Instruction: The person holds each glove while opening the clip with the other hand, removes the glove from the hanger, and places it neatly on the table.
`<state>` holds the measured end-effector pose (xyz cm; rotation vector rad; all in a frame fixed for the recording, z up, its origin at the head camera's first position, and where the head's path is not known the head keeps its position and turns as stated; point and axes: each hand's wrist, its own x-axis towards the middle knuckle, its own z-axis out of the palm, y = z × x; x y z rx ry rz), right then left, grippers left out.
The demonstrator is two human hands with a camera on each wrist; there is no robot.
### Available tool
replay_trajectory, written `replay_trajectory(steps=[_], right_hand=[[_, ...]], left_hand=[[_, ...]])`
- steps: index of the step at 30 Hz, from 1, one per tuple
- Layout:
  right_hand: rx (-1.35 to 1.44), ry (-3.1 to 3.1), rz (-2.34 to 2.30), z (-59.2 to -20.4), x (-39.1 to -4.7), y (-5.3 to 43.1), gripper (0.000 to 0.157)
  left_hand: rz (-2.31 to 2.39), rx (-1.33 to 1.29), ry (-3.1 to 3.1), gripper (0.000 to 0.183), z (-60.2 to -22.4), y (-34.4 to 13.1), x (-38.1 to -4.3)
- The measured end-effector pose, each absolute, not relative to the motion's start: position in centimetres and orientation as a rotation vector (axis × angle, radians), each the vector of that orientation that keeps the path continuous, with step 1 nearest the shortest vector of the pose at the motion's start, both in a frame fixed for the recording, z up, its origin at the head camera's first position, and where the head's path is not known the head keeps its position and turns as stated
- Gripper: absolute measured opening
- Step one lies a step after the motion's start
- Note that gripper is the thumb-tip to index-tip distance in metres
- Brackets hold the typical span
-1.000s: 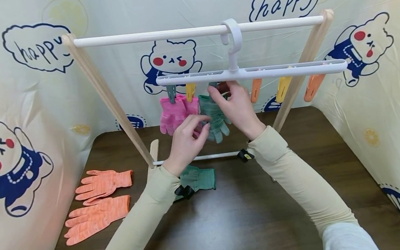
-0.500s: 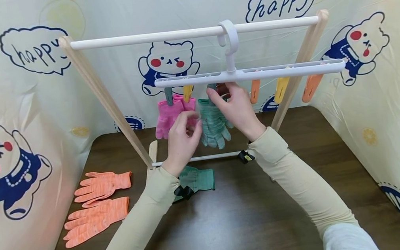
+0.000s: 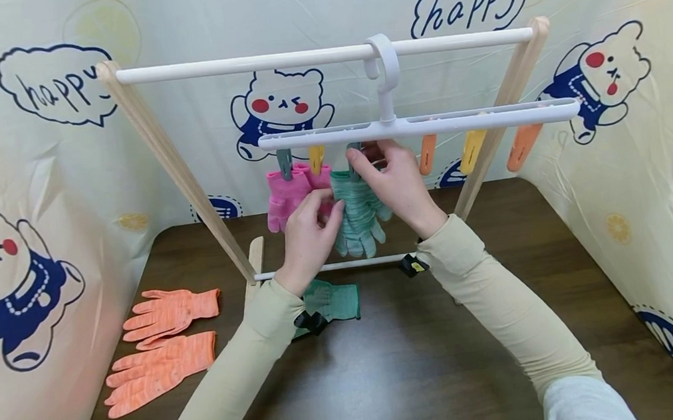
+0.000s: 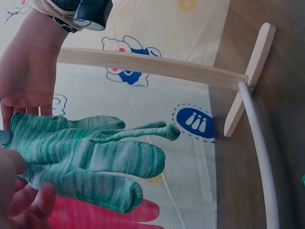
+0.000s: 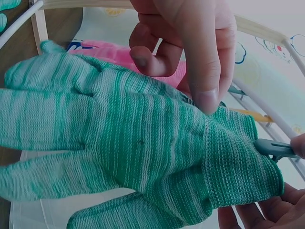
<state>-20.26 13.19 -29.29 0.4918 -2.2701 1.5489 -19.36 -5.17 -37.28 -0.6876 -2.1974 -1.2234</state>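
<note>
A green striped knit glove (image 3: 356,218) hangs fingers-down below the white hanger (image 3: 455,121). A grey-green clothespin (image 5: 274,147) bites the glove's cuff. My right hand (image 3: 399,181) pinches this clothespin between thumb and fingers, just under the hanger bar. My left hand (image 3: 307,236) is at the glove's left edge; in the right wrist view its thumb and fingers pinch the fabric below the cuff. Just left of it, pink gloves (image 3: 289,191) hang from another grey-green clothespin (image 3: 285,164) and a yellow clothespin (image 3: 316,158).
The hanger hooks over the top rod (image 3: 240,65) of a wooden rack (image 3: 176,164). Two orange clothespins and a yellow clothespin (image 3: 473,151) hang at the right. Orange gloves (image 3: 160,365) lie on the table (image 3: 387,379) at left. Another green glove (image 3: 338,301) lies below the left forearm.
The left hand drew back leftward from the green glove, then came in again to its edge. The green glove hangs slightly lower and straighter. The right hand keeps its pinch on the clothespin.
</note>
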Motion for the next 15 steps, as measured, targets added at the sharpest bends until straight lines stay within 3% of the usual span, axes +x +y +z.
replay_trajectory(steps=[15], right_hand=[[0.465,-2.282,1.477,-29.15,-20.08,12.98,0.033]], left_hand=[[-1.234,-0.691,-2.185,0.013,-37.07,-5.24,-19.07]])
